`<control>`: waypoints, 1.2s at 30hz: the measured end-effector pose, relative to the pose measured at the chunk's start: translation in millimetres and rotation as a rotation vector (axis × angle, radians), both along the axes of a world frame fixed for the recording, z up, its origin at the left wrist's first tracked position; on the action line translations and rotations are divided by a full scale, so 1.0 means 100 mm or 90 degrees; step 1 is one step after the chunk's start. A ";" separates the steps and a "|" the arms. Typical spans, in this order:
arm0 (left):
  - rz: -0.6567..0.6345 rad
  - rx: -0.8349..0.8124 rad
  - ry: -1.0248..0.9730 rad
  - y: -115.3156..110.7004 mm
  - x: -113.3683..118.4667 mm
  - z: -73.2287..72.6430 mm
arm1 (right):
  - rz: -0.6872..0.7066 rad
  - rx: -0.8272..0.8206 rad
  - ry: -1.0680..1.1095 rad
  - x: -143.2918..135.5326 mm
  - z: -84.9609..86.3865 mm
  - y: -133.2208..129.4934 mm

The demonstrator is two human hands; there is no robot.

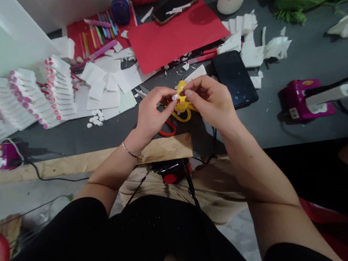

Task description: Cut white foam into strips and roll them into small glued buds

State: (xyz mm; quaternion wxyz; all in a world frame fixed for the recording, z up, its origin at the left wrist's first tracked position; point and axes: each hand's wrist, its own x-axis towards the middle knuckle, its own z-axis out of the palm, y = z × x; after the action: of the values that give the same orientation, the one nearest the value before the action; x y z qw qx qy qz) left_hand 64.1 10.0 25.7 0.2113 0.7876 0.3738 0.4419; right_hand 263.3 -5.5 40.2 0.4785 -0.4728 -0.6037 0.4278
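My left hand (154,110) is closed in a pinch on a small white piece (175,97) above the table. Close on its right, my right hand (208,98) has thumb and forefinger pressed together; what they hold, if anything, is too small to make out. Below and between the hands lies a yellow tool (182,104) with a looped handle, partly covered. The red handle (168,128) of scissors shows nearer the table's front edge, and their blades point out left behind my left hand.
Rows of white packets with pink tips (59,89) and several white balls (96,118) lie left. Red paper (176,36) is behind the hands. A black phone (234,77) and a purple stand with a glue gun (306,98) are right. A cable hangs by the front edge.
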 end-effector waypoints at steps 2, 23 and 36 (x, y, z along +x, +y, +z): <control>-0.009 0.001 -0.012 0.00 0.01 0.01 | -0.004 0.001 -0.011 -0.01 0.00 0.02; 0.410 -0.196 0.225 -0.62 -1.95 0.10 | -0.060 -0.009 -0.066 -0.15 0.15 -0.09; 0.427 -0.163 0.195 -0.29 -2.26 -0.14 | 0.008 -0.002 -0.213 -0.09 0.06 -0.05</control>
State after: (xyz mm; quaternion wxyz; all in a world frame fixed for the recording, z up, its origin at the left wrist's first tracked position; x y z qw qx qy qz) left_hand -162.2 -18.6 11.8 0.0934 0.6455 0.6902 0.3134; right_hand 253.8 -10.8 46.0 0.3681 -0.5342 -0.6774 0.3469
